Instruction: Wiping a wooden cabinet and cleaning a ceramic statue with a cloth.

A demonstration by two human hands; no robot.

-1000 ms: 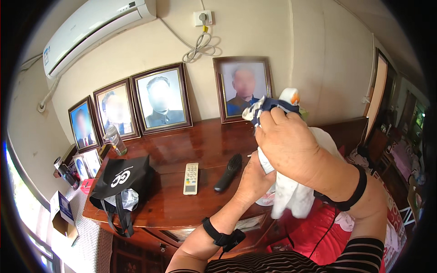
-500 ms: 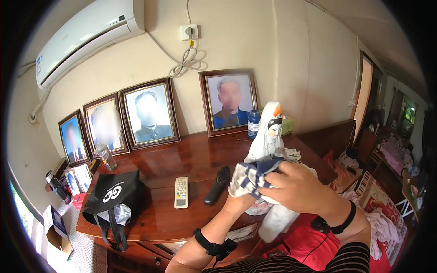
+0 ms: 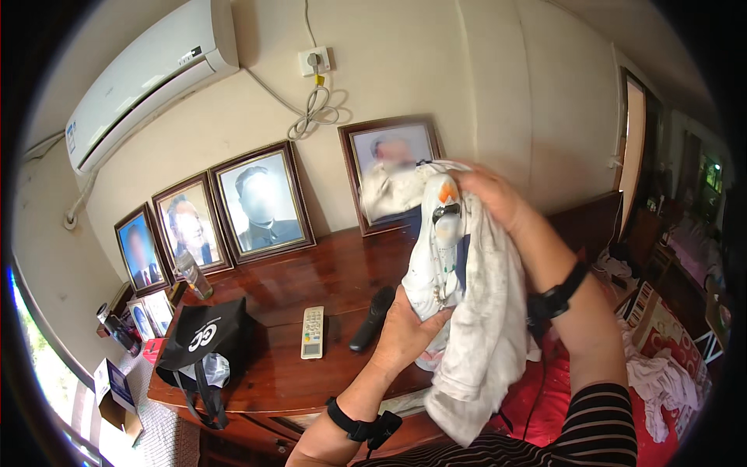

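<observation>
A white porcelain statue of a robed figure point(image 3: 429, 265), with an orange mark on its hood, stands tilted slightly at the cabinet's front edge. My left hand point(image 3: 408, 331) is closed round its lower body, thumb across the front. Up by the hood, my right hand point(image 3: 494, 198) grips a white cloth with navy parts point(image 3: 490, 311). The cloth passes behind the statue's head and hangs down its right side past the cabinet edge. My right fingertips are partly hidden in the folds.
On the reddish wooden cabinet point(image 3: 264, 373) are a beige remote control point(image 3: 313, 333), a black hairbrush point(image 3: 372, 319), a black bag point(image 3: 206, 331) and a glass jar point(image 3: 193, 276). Framed portraits point(image 3: 263, 201) lean against the wall. Red fabric point(image 3: 537, 405) lies at the lower right.
My right hand has risen from the statue's middle to its hood, bringing the cloth up and spreading it out. My left hand, earlier partly behind the cloth, now shows gripping the statue.
</observation>
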